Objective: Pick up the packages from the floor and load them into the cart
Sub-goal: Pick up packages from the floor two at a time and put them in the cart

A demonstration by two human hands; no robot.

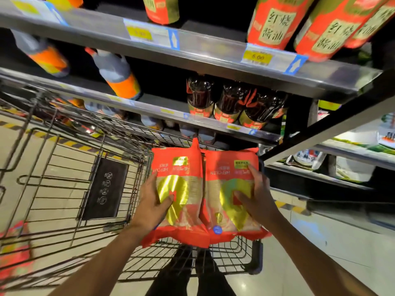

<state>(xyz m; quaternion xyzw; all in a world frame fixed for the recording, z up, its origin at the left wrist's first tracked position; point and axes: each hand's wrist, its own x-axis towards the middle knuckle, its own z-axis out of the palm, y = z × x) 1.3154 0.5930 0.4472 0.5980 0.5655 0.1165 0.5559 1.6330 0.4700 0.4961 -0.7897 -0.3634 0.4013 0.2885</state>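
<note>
cart rim (255, 256): nearest us, at the handle end; we take the cart as our landmark.
left hand (152, 205): we see it gripping the left package (178, 189), thumb across the front, over the cart's near end.
right hand (257, 196): gripping the right package (229, 193), fingers spread on its face, thumb in front.
why two hands: we judge one pack per hand, held side by side and touching, so both drop in together.
red pack (15, 251): blurred, at the cart's left side, likely already loaded.
cart basket (64, 189): beyond the packs, mostly bare wire.
shelves (192, 54): beyond the cart, bottles on them.
</note>
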